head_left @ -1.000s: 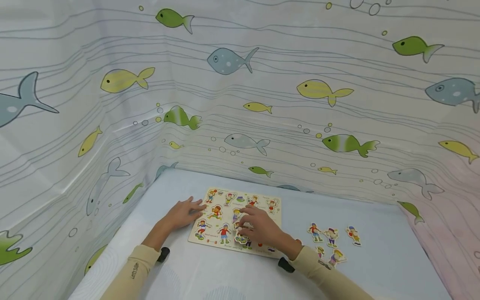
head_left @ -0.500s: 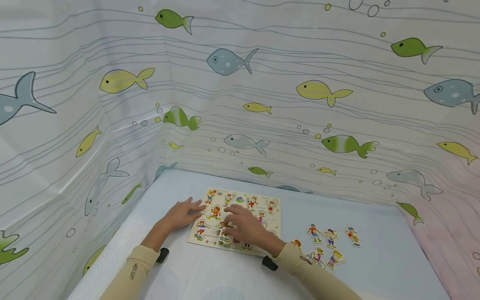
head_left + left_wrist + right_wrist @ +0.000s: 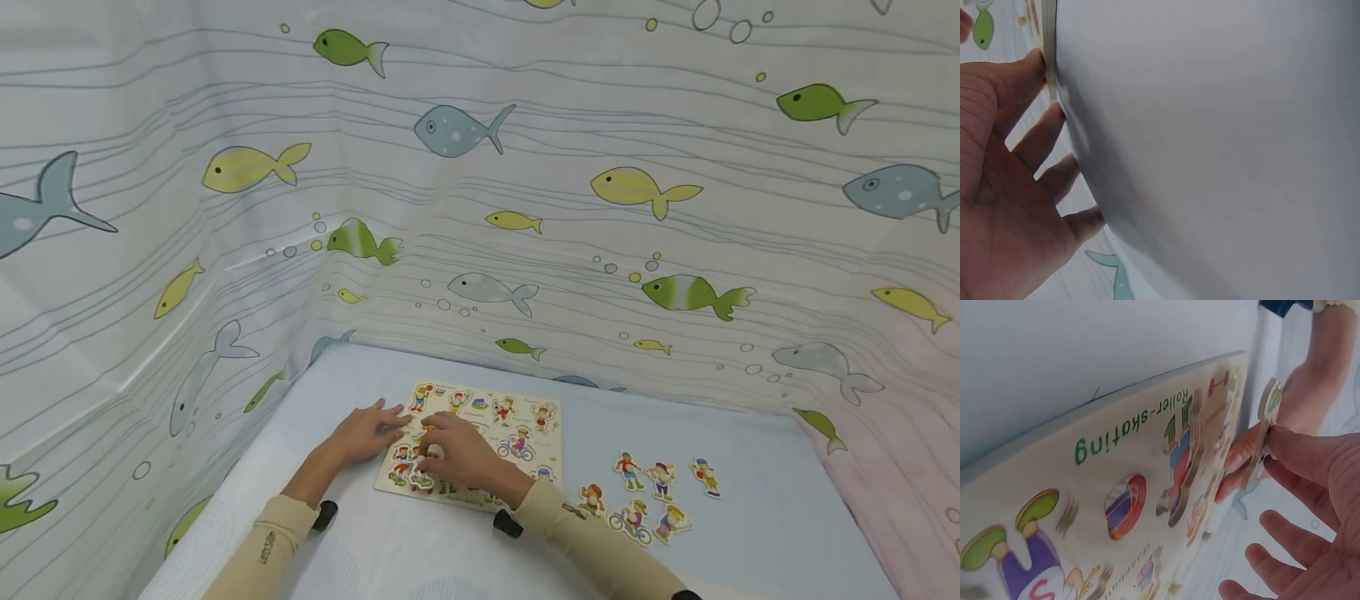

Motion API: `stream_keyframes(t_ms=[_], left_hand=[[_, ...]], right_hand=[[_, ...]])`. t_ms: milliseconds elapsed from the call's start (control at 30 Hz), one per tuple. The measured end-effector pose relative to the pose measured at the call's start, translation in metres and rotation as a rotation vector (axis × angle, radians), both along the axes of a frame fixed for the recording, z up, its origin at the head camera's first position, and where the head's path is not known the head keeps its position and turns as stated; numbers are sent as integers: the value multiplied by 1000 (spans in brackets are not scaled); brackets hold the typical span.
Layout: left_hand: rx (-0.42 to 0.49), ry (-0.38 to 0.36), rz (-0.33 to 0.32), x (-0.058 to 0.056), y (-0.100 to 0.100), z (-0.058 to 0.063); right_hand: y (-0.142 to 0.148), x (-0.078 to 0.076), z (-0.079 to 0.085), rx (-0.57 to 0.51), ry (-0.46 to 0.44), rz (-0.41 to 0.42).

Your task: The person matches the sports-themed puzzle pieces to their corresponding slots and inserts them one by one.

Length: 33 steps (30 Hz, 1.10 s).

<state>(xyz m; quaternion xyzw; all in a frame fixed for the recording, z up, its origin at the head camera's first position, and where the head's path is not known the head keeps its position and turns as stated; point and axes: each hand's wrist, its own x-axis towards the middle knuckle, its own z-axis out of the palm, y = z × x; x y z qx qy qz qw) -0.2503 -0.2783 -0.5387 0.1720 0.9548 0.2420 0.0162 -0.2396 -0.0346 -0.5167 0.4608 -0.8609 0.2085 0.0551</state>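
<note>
Behind the pale blue tabletop (image 3: 772, 517) rises a white wall covering (image 3: 555, 117) printed with green, yellow and blue fish (image 3: 453, 131). Left of the tabletop, a creased side wall (image 3: 105, 283) catches glossy light; to its right, the covering turns pinkish.

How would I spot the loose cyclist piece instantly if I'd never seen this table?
On the pale table, find the puzzle board with sports pictures. To its right, six loose cut-out figures lie in two rough rows of three. The cyclist piece is the middle one in the row nearer the person, and it alone of the six shows a bicycle.
</note>
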Motion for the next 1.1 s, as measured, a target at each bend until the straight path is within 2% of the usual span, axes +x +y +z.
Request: stream_keyframes(t_ms=[367,600,1100], left_hand=[[-25,21,-11,1,-1,1],[-25,9,-5,2,1,2],[-33,-29,25,2,1,2]], right_hand=[[-20,1,-4,11,-51,-24],[-30,-6,-15,11,-18,-38],[-43,-5,-15,77,-62,-111]])
